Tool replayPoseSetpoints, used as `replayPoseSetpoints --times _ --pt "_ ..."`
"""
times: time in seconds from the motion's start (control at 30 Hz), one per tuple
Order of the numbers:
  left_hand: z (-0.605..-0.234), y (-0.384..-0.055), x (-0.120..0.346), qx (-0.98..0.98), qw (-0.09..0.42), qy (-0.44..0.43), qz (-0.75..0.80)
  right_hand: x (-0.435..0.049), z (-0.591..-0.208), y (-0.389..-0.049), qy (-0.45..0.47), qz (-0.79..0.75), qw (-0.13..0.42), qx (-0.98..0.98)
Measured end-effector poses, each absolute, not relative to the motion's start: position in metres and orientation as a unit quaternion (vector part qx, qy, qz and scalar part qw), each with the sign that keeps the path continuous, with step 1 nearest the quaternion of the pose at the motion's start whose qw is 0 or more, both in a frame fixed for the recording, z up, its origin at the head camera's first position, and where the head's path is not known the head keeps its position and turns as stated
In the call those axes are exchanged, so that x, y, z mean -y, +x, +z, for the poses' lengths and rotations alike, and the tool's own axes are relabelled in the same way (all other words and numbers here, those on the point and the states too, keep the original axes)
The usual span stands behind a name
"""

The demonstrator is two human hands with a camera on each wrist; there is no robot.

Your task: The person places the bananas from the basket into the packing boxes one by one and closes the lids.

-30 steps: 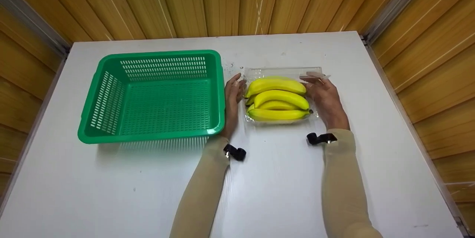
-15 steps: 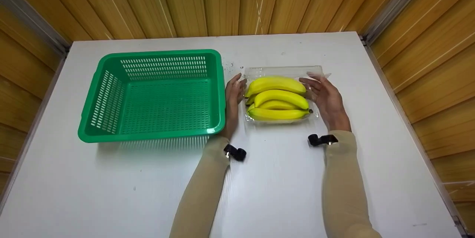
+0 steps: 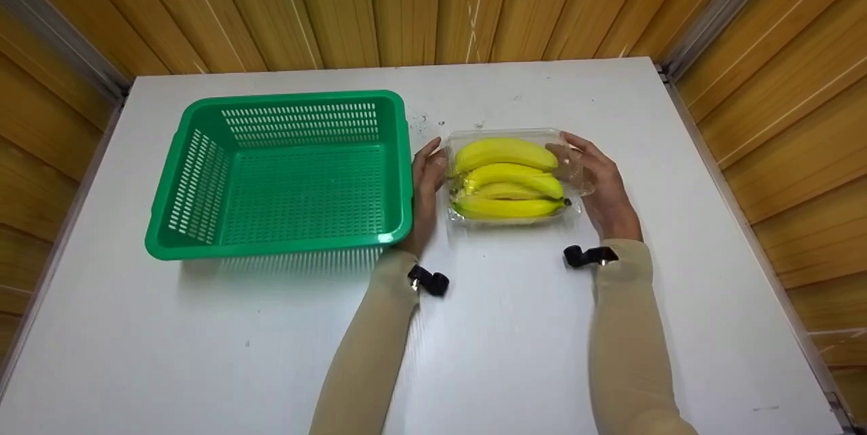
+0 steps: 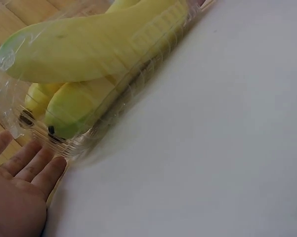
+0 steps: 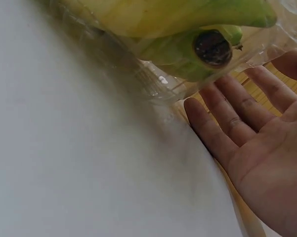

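A clear plastic clamshell box (image 3: 504, 131) holds several yellow bananas (image 3: 511, 208), lying crosswise. Its lid now covers the fruit in the head view. My left hand (image 3: 425, 198) stands at the box's left end, between it and the green basket. In the left wrist view that hand's extended fingers (image 4: 43, 170) reach the ribbed corner of the box. At the opposite end, my right hand (image 3: 605, 194) has its fingertips behind the lid's right corner, visible through the plastic. The right wrist view shows these fingers (image 5: 232, 116) loosely spread along the box's end, below the dark banana stem (image 5: 213, 48).
A green slotted plastic basket (image 3: 401, 177) stands on the white table (image 3: 501, 340) just left of my left hand. Wood-patterned panels (image 3: 406, 8) rise behind the table and along both sides.
The box's lid has swung from the back forward over the bananas. My right hand drew back slightly, then its fingers came behind the lid's corner. My left hand stays nearly still.
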State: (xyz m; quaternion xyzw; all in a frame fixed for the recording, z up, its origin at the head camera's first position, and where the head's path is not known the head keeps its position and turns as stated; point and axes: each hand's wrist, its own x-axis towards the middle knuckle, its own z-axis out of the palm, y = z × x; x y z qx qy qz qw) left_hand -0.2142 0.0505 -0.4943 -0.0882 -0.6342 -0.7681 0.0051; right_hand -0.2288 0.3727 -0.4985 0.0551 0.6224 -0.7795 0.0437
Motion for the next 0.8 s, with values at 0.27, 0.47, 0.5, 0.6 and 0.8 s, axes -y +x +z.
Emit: replayPoseSetpoints --times 0.27,0.47,0.5,0.6,0.8 --pt "-0.491 -0.205 -0.049 0.645 0.005 -0.092 -0.759 -0.376 -0.5 -0.225 0.034 -0.78 0.05 -0.623" --pt "-0.492 -0.199 -0.046 0.645 -0.003 -0.11 -0.756 -0.379 -0.499 -0.219 0.019 -0.757 0.045 -0.651" --pt "-0.493 -0.198 -0.045 0.649 -0.007 -0.11 -0.753 -0.379 -0.499 -0.218 0.019 -0.757 0.047 -0.651" --pt "-0.493 -0.195 -0.042 0.657 -0.023 -0.103 -0.747 -0.383 -0.499 -0.215 0.016 -0.757 0.054 -0.651" --pt "-0.499 -0.187 -0.037 0.663 -0.028 -0.116 -0.739 -0.39 -0.496 -0.211 0.014 -0.733 0.073 -0.676"
